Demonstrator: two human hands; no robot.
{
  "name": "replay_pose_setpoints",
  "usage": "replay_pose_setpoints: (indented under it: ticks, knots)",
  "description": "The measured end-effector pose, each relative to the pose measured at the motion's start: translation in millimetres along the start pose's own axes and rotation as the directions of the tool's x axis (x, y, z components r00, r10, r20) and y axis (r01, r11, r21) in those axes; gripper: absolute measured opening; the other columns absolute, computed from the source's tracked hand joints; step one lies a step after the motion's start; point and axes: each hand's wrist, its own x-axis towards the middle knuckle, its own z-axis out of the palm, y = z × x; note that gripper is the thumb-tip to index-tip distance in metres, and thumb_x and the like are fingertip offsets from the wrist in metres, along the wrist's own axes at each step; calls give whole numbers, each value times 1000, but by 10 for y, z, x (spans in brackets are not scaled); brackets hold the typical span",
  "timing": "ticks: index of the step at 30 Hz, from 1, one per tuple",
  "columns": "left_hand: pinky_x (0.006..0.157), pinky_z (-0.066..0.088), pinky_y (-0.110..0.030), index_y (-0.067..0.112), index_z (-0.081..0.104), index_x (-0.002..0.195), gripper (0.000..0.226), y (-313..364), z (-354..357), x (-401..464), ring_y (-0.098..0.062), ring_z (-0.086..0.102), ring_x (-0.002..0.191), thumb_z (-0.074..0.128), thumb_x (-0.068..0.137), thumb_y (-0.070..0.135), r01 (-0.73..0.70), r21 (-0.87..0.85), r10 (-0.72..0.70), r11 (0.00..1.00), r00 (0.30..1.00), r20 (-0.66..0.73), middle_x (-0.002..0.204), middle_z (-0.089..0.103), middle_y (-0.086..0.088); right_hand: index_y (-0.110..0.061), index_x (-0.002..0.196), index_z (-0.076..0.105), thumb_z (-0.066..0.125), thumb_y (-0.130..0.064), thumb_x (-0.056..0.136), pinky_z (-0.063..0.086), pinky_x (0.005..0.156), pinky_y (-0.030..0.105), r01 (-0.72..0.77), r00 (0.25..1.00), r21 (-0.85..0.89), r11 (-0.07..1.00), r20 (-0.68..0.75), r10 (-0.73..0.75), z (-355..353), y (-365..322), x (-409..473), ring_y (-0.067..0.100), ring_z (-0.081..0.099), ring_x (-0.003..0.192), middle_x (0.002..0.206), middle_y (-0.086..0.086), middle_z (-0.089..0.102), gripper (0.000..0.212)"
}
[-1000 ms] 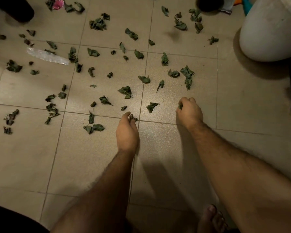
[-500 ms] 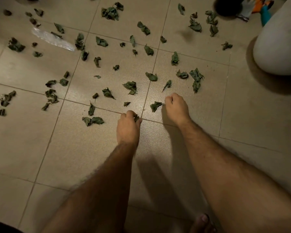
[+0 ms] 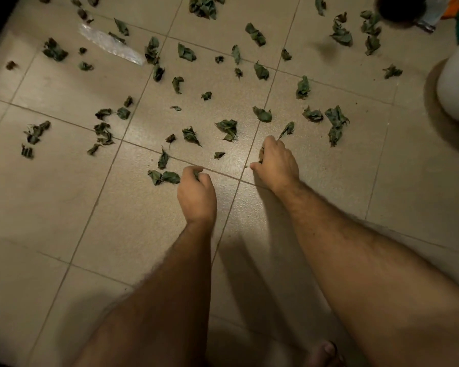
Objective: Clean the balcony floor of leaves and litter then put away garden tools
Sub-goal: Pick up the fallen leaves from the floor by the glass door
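Gathering leaves: left hand (image 3: 196, 193) and right hand (image 3: 276, 162) both curl round picked leaves; next curled leaf (image 3: 287, 129) lies just beyond right fingertips, right hand nearer.

Left hand (image 3: 196, 192), right hand (image 3: 277, 162) low, fingers curled, arms outstretched.

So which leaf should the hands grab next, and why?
Probably the right hand should pinch the thin leaf just beyond its fingertips. That hand already holds leaf bits, and so does the left hand, which has the leaf pair right beside it. Nearest first looks quickest.
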Motion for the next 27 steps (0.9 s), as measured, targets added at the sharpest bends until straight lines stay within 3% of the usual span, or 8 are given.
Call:
replay_pose_setpoints:
  ticks: [2,7,10,14,18,22,24,27]
  knots:
    - [68,35,-21,12,60,119,27,-15,-42,16,-14,54,87,43,98,17,15,0,-15,1000,999,-28,101,61,0,-11,111,51,58,-12,94,39,67,34,48,999,18,999,-10,-48,21,-72,-11,26,57,90,105,10,59,19]
    - [73,47,-29,15,61,113,22,-169,-250,93,-17,61,91,52,95,26,89,-82,-102,993,980,-168,101,65,-1,-13,96,50,49,-9,92,31,61,29,111,994,140,984,-6,-111,-18,-393,-6,23,49,76,83,3,52,6]
    - [87,53,-38,17,57,124,36,-364,-386,171,-18,61,99,61,93,36,150,-74,-163,986,957,-241,110,64,-3,-10,103,54,49,-15,94,31,61,30,151,989,151,977,-20,-150,24,-559,20,24,50,76,82,4,52,11]
    - [99,49,-37,17,44,142,69,-507,-509,248,-21,55,119,70,86,49,163,7,-157,987,959,-234,133,56,-6,-13,106,52,54,-36,98,38,62,30,238,971,112,965,7,-240,218,-661,11,21,54,75,82,2,57,24]
    - [95,46,-36,19,42,145,81,-572,-537,361,-22,53,122,72,80,59,129,128,-101,983,973,-208,133,55,-7,-15,109,51,55,-40,99,38,63,31,281,959,2,960,21,-281,373,-674,33,20,54,76,85,1,60,26]
    - [80,43,-30,21,52,137,54,-621,-548,488,-23,57,107,51,96,56,95,185,-47,978,967,-249,120,58,-8,-12,106,58,53,-34,100,36,65,30,315,949,-54,948,21,-315,430,-686,56,20,54,81,93,5,65,23]
    - [79,48,-34,20,58,131,44,-660,-582,567,-23,59,102,45,100,49,105,173,-51,979,956,-288,114,59,-8,-11,99,58,50,-32,101,33,65,29,289,955,70,955,51,-293,407,-722,57,18,51,79,88,4,61,22]
    - [76,47,-33,19,62,124,39,-693,-632,649,-21,60,101,51,99,46,121,202,-68,972,966,-249,113,61,-7,-15,80,53,52,-33,100,30,59,30,129,972,480,868,112,-207,361,-868,30,14,45,67,72,-1,51,27]
